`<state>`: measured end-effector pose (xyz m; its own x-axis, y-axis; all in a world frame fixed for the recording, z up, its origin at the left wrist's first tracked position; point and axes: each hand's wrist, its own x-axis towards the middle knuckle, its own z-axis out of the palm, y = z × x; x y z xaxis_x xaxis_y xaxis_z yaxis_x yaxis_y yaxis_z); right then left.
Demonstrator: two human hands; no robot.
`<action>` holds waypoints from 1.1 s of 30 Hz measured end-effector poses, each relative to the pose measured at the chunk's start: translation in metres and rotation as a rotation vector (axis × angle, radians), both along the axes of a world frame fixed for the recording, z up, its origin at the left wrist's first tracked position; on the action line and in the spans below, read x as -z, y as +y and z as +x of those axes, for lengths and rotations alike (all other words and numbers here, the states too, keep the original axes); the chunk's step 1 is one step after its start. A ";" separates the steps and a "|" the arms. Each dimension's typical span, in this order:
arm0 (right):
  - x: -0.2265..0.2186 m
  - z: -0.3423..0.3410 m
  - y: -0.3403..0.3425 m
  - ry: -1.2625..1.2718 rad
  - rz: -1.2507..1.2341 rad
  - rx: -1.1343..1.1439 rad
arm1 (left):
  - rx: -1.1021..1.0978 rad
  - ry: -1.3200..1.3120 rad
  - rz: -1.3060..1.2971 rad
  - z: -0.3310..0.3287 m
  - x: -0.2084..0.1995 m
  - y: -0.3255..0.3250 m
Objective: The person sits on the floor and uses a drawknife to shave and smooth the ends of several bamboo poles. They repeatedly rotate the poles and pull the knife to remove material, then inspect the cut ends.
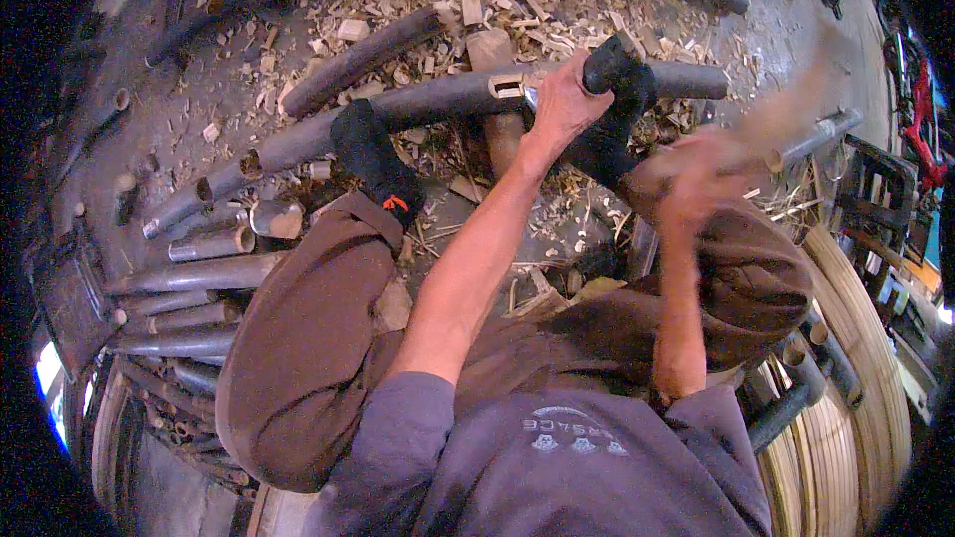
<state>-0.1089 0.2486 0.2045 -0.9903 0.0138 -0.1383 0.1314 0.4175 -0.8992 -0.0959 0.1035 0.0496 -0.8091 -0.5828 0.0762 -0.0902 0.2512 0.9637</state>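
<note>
A long dark bamboo pole [428, 104] lies across the floor in front of me, with a pale rectangular slot [506, 87] cut through its wall. My left hand [569, 104] is closed around a chisel [600, 75] with a dark, rounded handle end; a shiny strip of blade shows beside the slot. To the right, my right hand [696, 179] grips a wooden mallet [786, 104], both smeared by motion. My feet, in black socks [373, 144], rest on the pole either side of the slot. A wooden block [504, 144] lies under the pole.
Wood chips [418, 15] cover the floor around the pole. Another bamboo length [363, 60] lies just beyond it. Cut bamboo pieces [199, 273] are stacked at the left. Split strips [846, 358] lie at the right, near a dark metal frame [880, 189].
</note>
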 end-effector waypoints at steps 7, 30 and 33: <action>0.017 0.000 0.008 0.022 0.051 0.166 | -0.002 -0.110 -0.039 0.008 -0.004 0.002; -0.103 0.037 -0.168 0.748 -0.115 -0.950 | -0.437 0.131 0.756 0.129 0.028 -0.075; -0.072 0.037 -0.177 0.916 -0.240 -1.112 | -0.418 0.161 0.706 0.135 0.071 -0.077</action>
